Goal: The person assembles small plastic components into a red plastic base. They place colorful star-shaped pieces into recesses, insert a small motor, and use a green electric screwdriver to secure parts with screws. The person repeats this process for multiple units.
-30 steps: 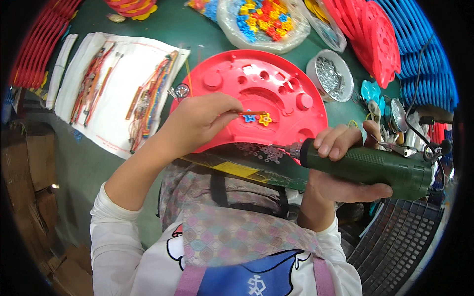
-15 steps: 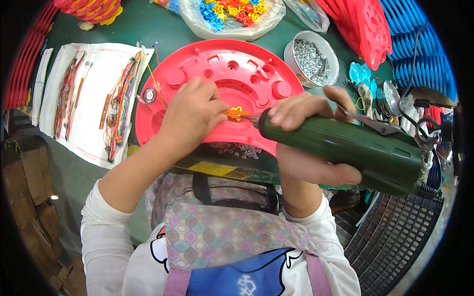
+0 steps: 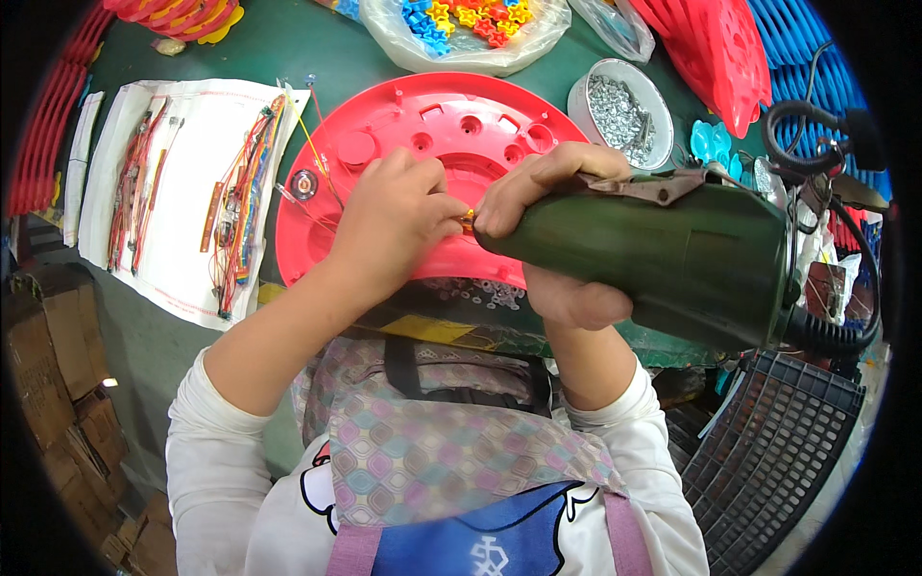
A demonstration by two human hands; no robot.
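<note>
A red, curved plastic shell (image 3: 370, 110) with round posts and sockets lies on the bench. My right hand (image 3: 562, 197) is wrapped round a dark green electric screwdriver (image 3: 663, 254), held nearly level, its front end pointing left over the shell. My left hand (image 3: 408, 216) leans over the shell, fingers pinched at a small orange plastic piece (image 3: 468, 221) by the tool's front end. The screwdriver's tip and most of that piece are hidden by my fingers. Thin red and yellow wires and a round speaker-like part (image 3: 303, 183) lie at the shell's left side.
Wired parts rest on a white sheet (image 3: 182, 202) at left. Behind the shell are a bag of colourful star pieces (image 3: 461, 53) and a white bowl of screws (image 3: 624, 115). Red and blue plastic parts are stacked at the back right. A black crate (image 3: 778, 451) stands lower right.
The screwdriver has moved left and its body swung upward and nearer, closing on my left fingertips. The orange piece, visible before, is now mostly covered. The whole view has shifted slightly.
</note>
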